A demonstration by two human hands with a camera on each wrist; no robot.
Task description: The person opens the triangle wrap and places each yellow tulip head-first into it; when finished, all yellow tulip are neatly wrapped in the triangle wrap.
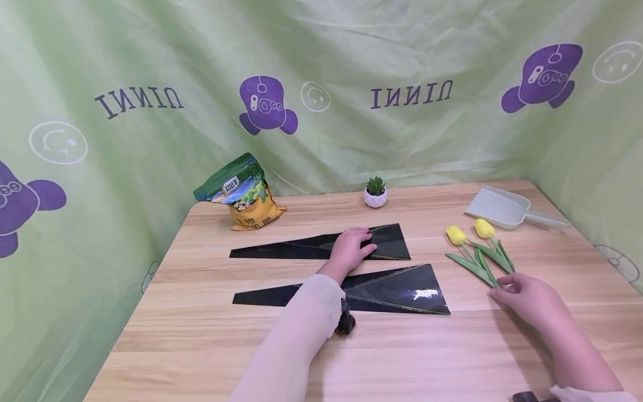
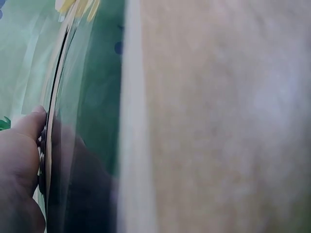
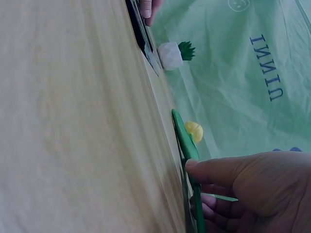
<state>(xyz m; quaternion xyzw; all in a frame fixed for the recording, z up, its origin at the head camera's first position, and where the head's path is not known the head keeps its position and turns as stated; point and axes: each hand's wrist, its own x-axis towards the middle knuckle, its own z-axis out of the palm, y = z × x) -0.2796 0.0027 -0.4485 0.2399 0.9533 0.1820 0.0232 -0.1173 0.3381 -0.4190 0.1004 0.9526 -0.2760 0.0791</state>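
Observation:
Two artificial yellow tulips lie side by side at the right: the nearer-left tulip (image 1: pixel 457 235) and a second tulip (image 1: pixel 484 228). My right hand (image 1: pixel 529 301) pinches the lower stem end of the left tulip; in the right wrist view the thumb (image 3: pixel 209 170) presses against its green stem (image 3: pixel 198 213). My left hand (image 1: pixel 351 248) rests on the far black flower sleeve (image 1: pixel 394 241), fingers spread over its wider half. Closer to me, another black flower sleeve (image 1: pixel 402 290) with thin gold lines lies flat under the left forearm.
A small succulent in a white pot (image 1: pixel 375 198) stands at the table's back edge. The green and yellow soil bag (image 1: pixel 246 195) sits back left. A grey dustpan (image 1: pixel 502 207) lies back right. Green printed curtain (image 1: pixel 351 50) surrounds the wooden table (image 1: pixel 191 346).

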